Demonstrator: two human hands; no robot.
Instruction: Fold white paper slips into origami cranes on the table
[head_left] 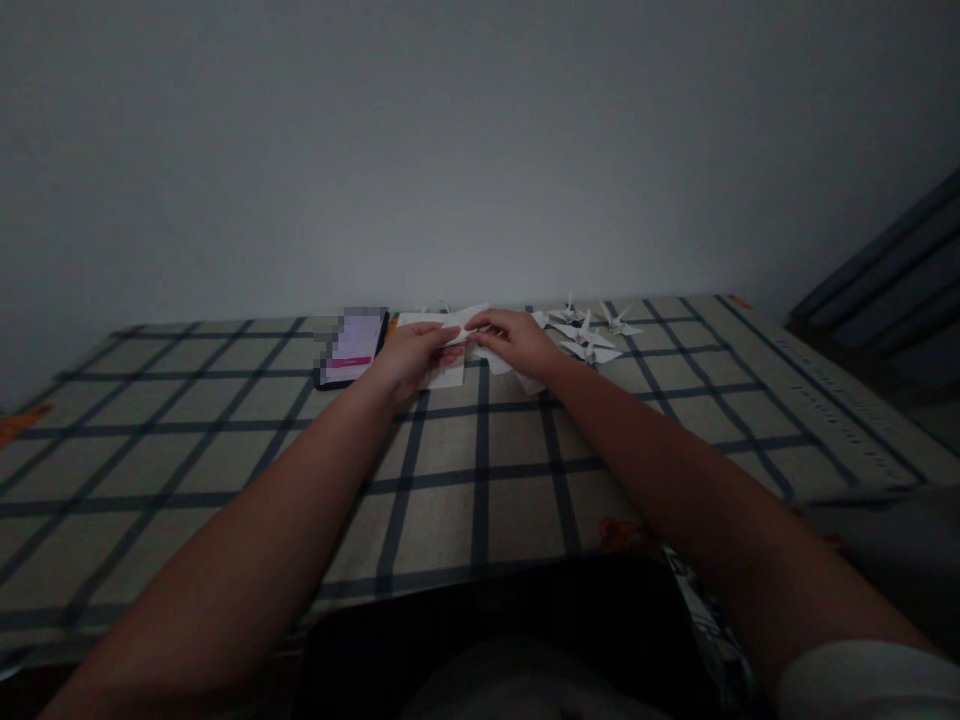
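Note:
Both my hands reach far out over a checked cloth. My left hand and my right hand pinch a folded piece of white paper between them, fingers closed on it from either side. Under the hands lie flat white paper sheets. The fold's exact shape is hard to make out in the dim light.
A phone with a lit screen lies just left of my left hand. Several folded white paper cranes sit to the right of my right hand, near the wall. A dark object lies close to my body.

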